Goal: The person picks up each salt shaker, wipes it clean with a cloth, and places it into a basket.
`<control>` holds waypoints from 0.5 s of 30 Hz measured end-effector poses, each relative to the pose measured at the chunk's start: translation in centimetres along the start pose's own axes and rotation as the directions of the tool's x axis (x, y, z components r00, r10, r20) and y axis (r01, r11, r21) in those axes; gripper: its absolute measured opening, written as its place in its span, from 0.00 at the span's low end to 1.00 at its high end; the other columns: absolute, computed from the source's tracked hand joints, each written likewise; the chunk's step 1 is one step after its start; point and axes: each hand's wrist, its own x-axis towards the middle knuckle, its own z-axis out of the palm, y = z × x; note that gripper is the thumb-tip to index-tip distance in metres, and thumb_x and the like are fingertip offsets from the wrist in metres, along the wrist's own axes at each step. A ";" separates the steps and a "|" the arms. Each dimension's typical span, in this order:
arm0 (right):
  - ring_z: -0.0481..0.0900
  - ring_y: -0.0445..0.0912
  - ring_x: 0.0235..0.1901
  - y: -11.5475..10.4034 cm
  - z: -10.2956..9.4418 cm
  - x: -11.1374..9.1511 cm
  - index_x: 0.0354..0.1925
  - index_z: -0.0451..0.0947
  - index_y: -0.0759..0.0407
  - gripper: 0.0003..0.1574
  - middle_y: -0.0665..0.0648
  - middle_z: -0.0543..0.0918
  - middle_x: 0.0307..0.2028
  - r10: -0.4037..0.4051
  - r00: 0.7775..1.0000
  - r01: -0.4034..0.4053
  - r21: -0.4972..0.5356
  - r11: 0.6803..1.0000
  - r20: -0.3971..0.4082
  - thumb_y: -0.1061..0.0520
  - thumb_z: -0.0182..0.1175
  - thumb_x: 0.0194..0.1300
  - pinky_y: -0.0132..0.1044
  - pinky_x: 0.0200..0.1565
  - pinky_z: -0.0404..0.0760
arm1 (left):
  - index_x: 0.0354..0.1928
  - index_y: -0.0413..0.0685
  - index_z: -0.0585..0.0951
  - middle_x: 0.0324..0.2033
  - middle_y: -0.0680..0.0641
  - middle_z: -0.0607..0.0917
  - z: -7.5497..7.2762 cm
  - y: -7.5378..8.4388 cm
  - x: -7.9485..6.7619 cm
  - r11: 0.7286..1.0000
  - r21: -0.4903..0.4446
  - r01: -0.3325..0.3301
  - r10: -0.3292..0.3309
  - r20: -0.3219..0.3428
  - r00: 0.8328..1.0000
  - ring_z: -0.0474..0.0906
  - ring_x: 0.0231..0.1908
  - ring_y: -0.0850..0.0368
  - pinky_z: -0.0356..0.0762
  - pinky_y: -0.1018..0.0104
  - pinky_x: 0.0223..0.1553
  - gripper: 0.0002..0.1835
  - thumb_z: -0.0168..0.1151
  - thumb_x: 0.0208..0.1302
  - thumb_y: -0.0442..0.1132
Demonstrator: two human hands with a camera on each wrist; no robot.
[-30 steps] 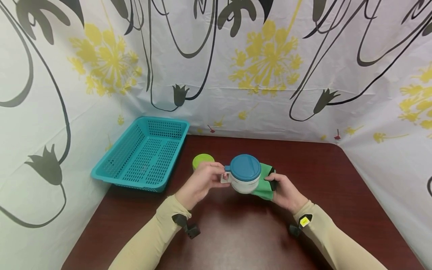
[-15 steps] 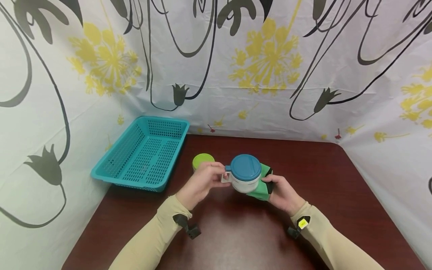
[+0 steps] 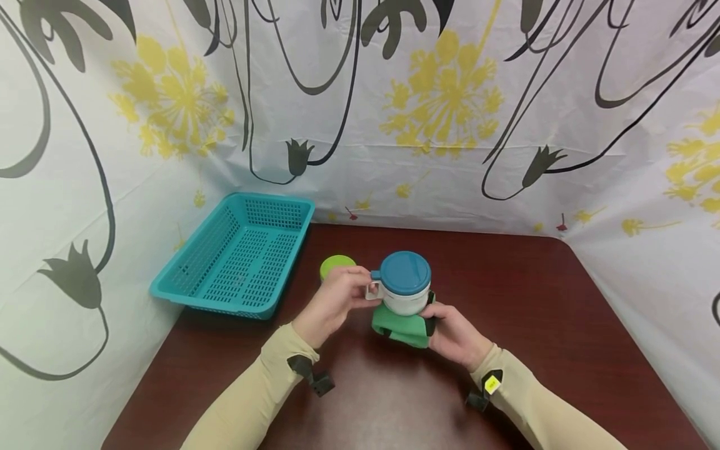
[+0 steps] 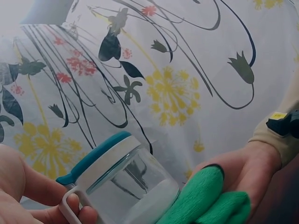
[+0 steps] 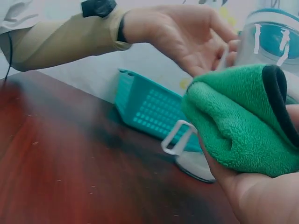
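Note:
A clear jar (image 4: 140, 182) with a blue lid (image 3: 405, 273) and a white side handle is held up over the table. My left hand (image 3: 335, 304) grips it by the handle (image 4: 70, 205), fingers curled through the loop. In my right hand (image 3: 457, 334) is a folded green cloth (image 3: 402, 328) with black edging, pressed against the jar's lower side. The right wrist view shows the cloth bunched between thumb and palm, hiding part of the jar. Some whitish contents lie low in the jar.
A second jar with a lime-green lid (image 3: 337, 262) stands behind my left hand; its white handle (image 5: 177, 137) shows in the right wrist view. A teal plastic basket (image 3: 270, 310) sits at the table's back left. Patterned white curtain surrounds the dark red table (image 3: 534, 312).
My right hand has moved left and slightly down, bringing the green cloth from the jar's right side round to its near lower side. The jar has shifted slightly up and left.

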 end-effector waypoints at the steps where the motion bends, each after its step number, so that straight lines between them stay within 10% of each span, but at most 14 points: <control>1: 0.76 0.48 0.55 0.2 0.2 0.0 0.66 0.68 0.62 0.32 0.57 0.77 0.60 0.012 1.000 -0.012 -0.005 1.000 0.004 0.67 0.27 0.73 0.44 0.59 0.74 | 0.28 0.38 0.78 0.26 0.43 0.78 -0.1 0.0 0.0 1.000 0.003 0.001 -0.001 -0.003 1.000 0.78 0.30 0.48 0.79 0.42 0.51 0.06 0.56 0.64 0.28; 15: 0.79 0.50 0.51 0.7 0.7 -2.3 0.61 0.68 0.61 0.25 0.58 0.78 0.53 0.012 0.997 -0.019 -0.110 0.994 -0.070 0.68 0.35 0.72 0.45 0.56 0.77 | 0.29 0.39 0.79 0.26 0.42 0.78 -0.6 0.3 -0.2 0.999 0.019 -0.035 0.036 -0.020 0.999 0.78 0.28 0.49 0.80 0.41 0.48 0.06 0.56 0.64 0.28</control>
